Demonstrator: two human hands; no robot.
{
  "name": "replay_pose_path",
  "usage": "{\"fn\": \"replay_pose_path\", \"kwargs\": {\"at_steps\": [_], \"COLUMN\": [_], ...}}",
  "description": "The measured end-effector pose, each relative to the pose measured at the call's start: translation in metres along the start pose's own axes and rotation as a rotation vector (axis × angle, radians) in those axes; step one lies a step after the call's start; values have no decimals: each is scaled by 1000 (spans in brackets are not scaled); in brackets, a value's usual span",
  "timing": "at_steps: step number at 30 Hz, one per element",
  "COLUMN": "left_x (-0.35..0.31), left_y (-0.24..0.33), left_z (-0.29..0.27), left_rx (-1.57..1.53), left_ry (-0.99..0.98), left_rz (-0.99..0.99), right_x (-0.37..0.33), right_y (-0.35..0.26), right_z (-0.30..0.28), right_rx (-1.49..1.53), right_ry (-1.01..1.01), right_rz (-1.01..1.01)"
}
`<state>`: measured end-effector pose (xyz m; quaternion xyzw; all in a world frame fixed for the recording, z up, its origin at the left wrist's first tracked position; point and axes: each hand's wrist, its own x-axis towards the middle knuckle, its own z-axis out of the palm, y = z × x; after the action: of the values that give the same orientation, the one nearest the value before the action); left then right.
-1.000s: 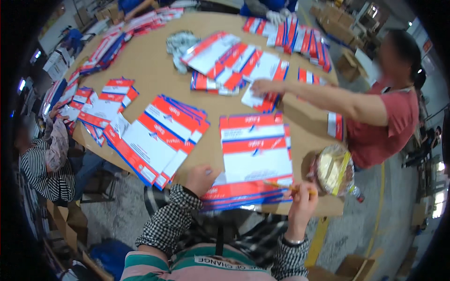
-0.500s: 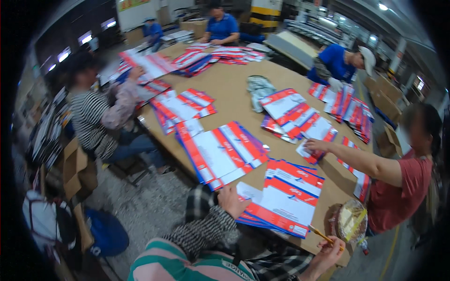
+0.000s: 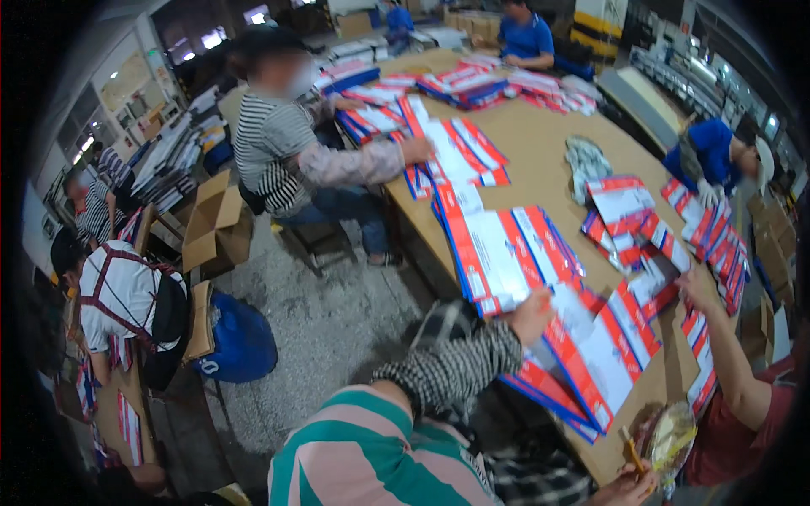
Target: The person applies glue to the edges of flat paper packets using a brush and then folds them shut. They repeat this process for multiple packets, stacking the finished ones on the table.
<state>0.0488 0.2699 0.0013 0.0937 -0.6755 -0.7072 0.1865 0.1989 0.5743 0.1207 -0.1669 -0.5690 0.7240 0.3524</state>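
Observation:
My left hand (image 3: 531,317), somewhat blurred, grips the left edge of a red, white and blue printed sheet (image 3: 597,364). The sheet sits askew over a pile of similar sheets (image 3: 544,392) at the table's near edge. Lower right, my right hand (image 3: 629,487) is closed around a thin yellow-brown stick (image 3: 633,449), like a pencil or brush handle, pointing up. Next to it stands a plastic-covered bowl (image 3: 668,438) with something pale yellow inside. Another stack of printed sheets (image 3: 506,253) lies just beyond my left hand.
Across the brown table (image 3: 527,152) are more sheet piles and a crumpled pale cloth (image 3: 586,169). A co-worker in red (image 3: 751,413) reaches in at right; one in stripes (image 3: 278,143) sits at left. A blue barrel (image 3: 240,337) and open carton (image 3: 215,223) stand on the floor.
My view has swung left. My left hand has shifted onto the near pile, and its top sheet is now turned askew. My right hand still holds the stick.

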Motion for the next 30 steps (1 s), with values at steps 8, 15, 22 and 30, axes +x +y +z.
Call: {"fn": "replay_pose_path", "kwargs": {"at_steps": [8, 15, 22, 30], "left_x": [124, 234, 124, 101], "left_y": [35, 12, 5, -26], "left_z": [-115, -276, -171, -171], "left_rx": [-141, 280, 1449, 1192], "left_ry": [346, 356, 407, 149], "left_rz": [57, 218, 26, -205], "right_x": [5, 8, 17, 16], "right_y": [-43, -48, -31, -28], "right_z": [-16, 21, 41, 53], "right_rx": [93, 79, 70, 40], "right_ry": [-68, 35, -331, -261], "right_rz": [-126, -161, -110, -102]}}
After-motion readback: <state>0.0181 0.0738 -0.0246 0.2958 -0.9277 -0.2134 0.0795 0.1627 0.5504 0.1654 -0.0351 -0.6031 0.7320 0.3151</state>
